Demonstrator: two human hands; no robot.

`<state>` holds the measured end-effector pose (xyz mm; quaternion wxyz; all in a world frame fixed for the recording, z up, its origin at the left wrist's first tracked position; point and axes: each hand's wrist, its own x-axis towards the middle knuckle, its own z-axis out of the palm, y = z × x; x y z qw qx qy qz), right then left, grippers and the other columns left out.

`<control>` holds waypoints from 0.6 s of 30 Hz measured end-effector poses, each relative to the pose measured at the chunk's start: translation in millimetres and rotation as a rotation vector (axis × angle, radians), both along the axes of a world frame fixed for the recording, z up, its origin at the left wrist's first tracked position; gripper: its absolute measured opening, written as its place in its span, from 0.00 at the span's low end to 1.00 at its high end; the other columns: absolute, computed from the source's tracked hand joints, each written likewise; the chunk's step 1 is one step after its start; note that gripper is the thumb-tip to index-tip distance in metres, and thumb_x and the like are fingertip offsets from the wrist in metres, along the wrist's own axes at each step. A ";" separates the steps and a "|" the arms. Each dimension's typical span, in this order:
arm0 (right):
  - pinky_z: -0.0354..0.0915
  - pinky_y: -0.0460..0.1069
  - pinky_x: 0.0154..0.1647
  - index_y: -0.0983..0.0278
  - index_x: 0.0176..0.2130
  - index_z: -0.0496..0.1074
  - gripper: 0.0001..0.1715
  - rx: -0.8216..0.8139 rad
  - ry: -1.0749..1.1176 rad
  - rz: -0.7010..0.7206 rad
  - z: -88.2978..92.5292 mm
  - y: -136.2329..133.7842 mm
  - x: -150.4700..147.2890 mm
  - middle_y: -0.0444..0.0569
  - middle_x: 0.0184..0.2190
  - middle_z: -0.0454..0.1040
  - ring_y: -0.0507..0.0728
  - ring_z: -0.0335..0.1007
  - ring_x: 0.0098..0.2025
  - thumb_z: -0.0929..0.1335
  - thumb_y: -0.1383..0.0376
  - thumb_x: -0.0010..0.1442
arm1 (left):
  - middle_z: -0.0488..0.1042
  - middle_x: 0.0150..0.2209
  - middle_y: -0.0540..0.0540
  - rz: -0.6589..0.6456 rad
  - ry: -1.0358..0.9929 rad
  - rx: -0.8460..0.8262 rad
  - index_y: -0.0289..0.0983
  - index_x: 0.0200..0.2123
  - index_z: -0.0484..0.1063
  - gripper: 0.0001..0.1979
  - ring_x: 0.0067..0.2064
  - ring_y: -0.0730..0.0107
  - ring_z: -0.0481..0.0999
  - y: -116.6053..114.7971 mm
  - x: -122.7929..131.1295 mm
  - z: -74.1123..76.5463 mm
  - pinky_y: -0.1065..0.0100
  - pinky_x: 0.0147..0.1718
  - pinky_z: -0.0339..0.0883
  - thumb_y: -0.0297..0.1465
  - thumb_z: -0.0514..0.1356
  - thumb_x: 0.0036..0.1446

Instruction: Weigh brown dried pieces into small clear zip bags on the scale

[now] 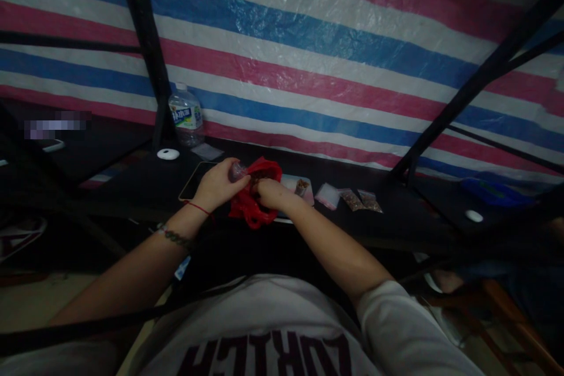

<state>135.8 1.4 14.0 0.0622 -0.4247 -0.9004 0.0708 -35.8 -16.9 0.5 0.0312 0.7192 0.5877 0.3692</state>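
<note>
Head view, mid-frame: the left hand point(215, 185) grips the red bag point(241, 205); the right hand point(272, 194) sits inside, its grasp hidden. Likely light, floppy; best held by the rim.

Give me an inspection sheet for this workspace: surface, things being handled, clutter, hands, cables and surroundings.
Surface: black table, dimly lit.
Things handled: open red bag with brown contents; to its right, clear bags and two small filled bags.
Clutter: dark-screened phone, small white object and clear bottle, all left of the red bag.
Hands: left hand at the red bag's left side, grip unclear; right hand reaching into it, fingertips hidden.
Cables: nothing seen.
Surroundings: striped sheet behind the table; black post at left.
</note>
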 end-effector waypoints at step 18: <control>0.63 0.45 0.43 0.73 0.42 0.77 0.16 -0.006 -0.230 0.102 -1.5 13.7 -0.7 0.58 0.41 0.78 0.57 0.73 0.42 0.63 0.76 0.57 | 0.75 0.46 0.40 0.041 0.082 -0.015 0.36 0.52 0.67 0.28 0.46 0.55 0.75 5.0 -0.6 -8.5 0.62 0.45 0.66 0.47 0.56 0.52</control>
